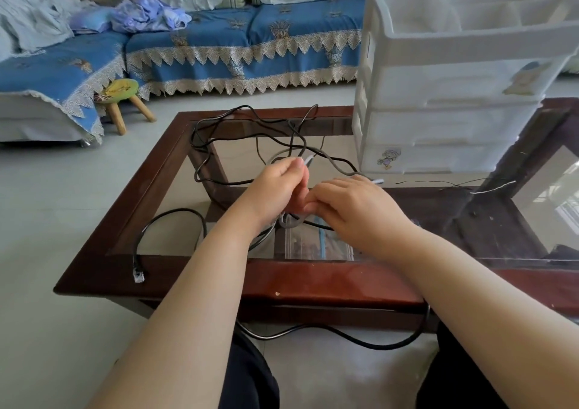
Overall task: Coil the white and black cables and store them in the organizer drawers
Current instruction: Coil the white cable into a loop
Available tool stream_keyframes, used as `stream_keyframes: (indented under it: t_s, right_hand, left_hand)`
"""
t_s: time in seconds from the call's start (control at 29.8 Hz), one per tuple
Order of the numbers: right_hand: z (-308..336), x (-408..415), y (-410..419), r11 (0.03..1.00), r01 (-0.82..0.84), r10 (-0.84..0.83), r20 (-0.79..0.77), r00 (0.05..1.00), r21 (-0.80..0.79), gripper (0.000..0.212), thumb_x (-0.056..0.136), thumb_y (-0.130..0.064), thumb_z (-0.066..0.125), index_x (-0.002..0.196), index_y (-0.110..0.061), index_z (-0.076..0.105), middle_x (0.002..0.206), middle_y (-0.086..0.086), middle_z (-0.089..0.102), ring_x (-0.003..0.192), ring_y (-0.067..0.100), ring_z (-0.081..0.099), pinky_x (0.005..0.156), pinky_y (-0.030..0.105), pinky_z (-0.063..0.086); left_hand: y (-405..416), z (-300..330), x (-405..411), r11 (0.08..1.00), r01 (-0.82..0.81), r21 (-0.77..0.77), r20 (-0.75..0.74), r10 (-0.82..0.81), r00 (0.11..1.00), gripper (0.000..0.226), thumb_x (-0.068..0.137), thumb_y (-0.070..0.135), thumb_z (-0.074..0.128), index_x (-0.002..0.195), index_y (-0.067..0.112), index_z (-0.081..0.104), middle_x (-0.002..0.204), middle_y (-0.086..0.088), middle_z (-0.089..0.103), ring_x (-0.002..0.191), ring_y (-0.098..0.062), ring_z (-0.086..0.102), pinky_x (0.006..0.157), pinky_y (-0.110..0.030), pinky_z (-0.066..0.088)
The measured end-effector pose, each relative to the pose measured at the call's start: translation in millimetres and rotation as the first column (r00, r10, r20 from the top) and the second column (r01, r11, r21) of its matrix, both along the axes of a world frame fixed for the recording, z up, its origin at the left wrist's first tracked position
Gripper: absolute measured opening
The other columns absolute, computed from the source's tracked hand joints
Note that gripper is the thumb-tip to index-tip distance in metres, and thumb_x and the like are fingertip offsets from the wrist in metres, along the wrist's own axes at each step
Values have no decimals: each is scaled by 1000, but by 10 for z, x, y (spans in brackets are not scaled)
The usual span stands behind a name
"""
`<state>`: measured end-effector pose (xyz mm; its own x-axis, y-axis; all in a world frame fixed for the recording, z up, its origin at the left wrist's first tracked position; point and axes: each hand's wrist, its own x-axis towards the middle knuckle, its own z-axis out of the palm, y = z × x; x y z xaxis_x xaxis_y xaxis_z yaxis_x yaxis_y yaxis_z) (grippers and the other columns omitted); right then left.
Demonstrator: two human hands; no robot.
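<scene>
Left hand: raised over the glass panel, fingers curled, pinching the white-tipped end of the pale grey ("white") cable at its fingertips.

Right hand: just beside the left, fingers touching it; fingers bent down over the same cable's turns. Whether it truly grips the cable cannot be told, as the palm side is hidden.

White cable: part-gathered. A small bunch of loops hangs below the two hands; one open loop lies on the glass behind them, ending in a second white tip beside the right hand.

Black cable: uncoiled, sprawled across the far left of the coffee table, crossing the pale cable's loop. One end with a clear plug lies on the near left rim; another stretch droops off the near edge toward the floor.

Organizer drawers: white plastic unit standing on the table's far right, drawers appearing closed, open tray on top.

Also present: thin wire ties on the table to the right; sofa and small stool beyond.

Risks, as judged: pulling in the remaining loop may drag the black cable where the two cross, tangling both; the loose bunch may spring open if the pinch slackens; the hanging black stretch could slide the rest off the table.
</scene>
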<state>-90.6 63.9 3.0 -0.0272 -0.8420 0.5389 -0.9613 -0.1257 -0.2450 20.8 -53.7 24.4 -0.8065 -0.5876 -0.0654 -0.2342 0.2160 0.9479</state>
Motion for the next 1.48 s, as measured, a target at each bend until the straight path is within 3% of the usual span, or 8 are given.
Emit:
stream_keyframes:
  t_s: [0.27, 0.44, 0.74, 1.01, 1.11, 1.21, 1.37, 1.48]
  right_hand:
    - [56, -95, 40, 985, 162, -154, 139, 978, -53, 48, 75, -61, 54, 82, -14, 58, 61, -2, 61, 52, 20, 54, 45, 28, 39]
    - [143, -272, 66, 967, 254, -248, 319, 915, 25, 38, 72, -57, 65, 74, -22, 52, 64, -6, 54, 60, 17, 48, 54, 29, 36]
    - [274, -613, 199, 956, 253, -290, 631, 719, 151, 47, 67, -62, 58, 71, -15, 57, 55, -6, 45, 50, 2, 38, 51, 20, 32]
    - [390, -492, 382, 912, 392, -392, 546, 740, 123, 67, 71, -70, 51, 71, -3, 53, 57, 9, 54, 53, 12, 43, 55, 27, 37]
    - [438, -639, 480, 970, 185, -241, 752, 613, 160, 44, 82, -57, 53, 74, -14, 60, 61, 2, 61, 60, 13, 53, 67, 32, 45]
    - [424, -753, 483, 977, 211, -108, 906, 408, 21, 15, 92, -33, 58, 81, -24, 63, 57, -5, 51, 50, 7, 43, 49, 19, 41]
    - [222, -701, 377, 808, 539, -581, 473, 662, 239, 18, 96, -35, 47, 94, -25, 62, 63, -3, 55, 59, 22, 51, 53, 27, 36]
    - [116, -553, 304, 752, 582, -652, 221, 725, 308, 22, 98, -36, 41, 103, -24, 59, 67, 1, 54, 62, 28, 50, 52, 29, 33]
  left_hand:
    - [126, -51, -90, 934, 224, 277, 68, -252, 965, 44, 104, 36, 33, 69, 11, 46, 50, -3, 43, 38, -14, 30, 41, -23, 21]
    - [104, -28, -126, 815, 251, 522, -33, -274, 961, 45, 103, 33, 29, 64, 17, 44, 44, 6, 25, 35, -6, 17, 37, -19, 10]
    - [106, 42, -80, 697, 250, 672, -237, -118, 964, 46, 101, 44, 28, 65, 19, 38, 41, 10, 24, 32, -2, 18, 36, -19, 8]
    - [75, 56, -51, 693, 306, 653, -349, -83, 933, 45, 98, 45, 30, 67, 18, 45, 40, 11, 26, 30, -2, 23, 32, -14, 22]
    - [-9, 98, 7, 639, 334, 693, -432, -3, 902, 47, 99, 44, 28, 65, 18, 48, 39, 11, 29, 27, 0, 29, 30, -13, 26]
    - [-37, 97, 33, 643, 335, 689, -440, 4, 898, 45, 99, 44, 28, 68, 18, 48, 41, 11, 29, 29, -1, 19, 30, -13, 21]
    - [47, 54, -18, 579, 402, 710, -449, -68, 891, 35, 97, 37, 34, 78, 15, 54, 45, 11, 28, 40, -5, 11, 34, -15, 16]
    - [107, 67, -63, 592, 395, 703, -474, -25, 880, 34, 97, 35, 33, 80, 15, 54, 45, 10, 22, 39, -5, 10, 34, -16, 15]
